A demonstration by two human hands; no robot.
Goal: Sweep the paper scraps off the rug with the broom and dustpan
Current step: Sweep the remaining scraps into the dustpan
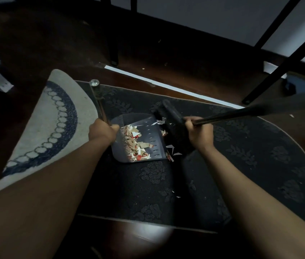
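Observation:
A grey dustpan [153, 131] lies on the black patterned rug [241, 156], holding a heap of white, tan and red paper scraps [135, 144]. My left hand [102, 130] grips the dustpan's long handle [96, 98] at its base. My right hand [200, 132] is closed on the black broom's handle [241, 112], low down by the head. The broom head [174, 124] rests at the dustpan's open right edge. A few white scraps [172, 149] lie at that lip, and a couple of tiny scraps [178, 196] sit on the rug nearer to me.
A beige rug with a blue ring pattern [54, 128] overlaps the black one on the left. Dark wooden floor [166, 58] surrounds both. Black furniture legs [282, 64] stand at the back and right. A white strip [166, 86] lies along the rug's far edge.

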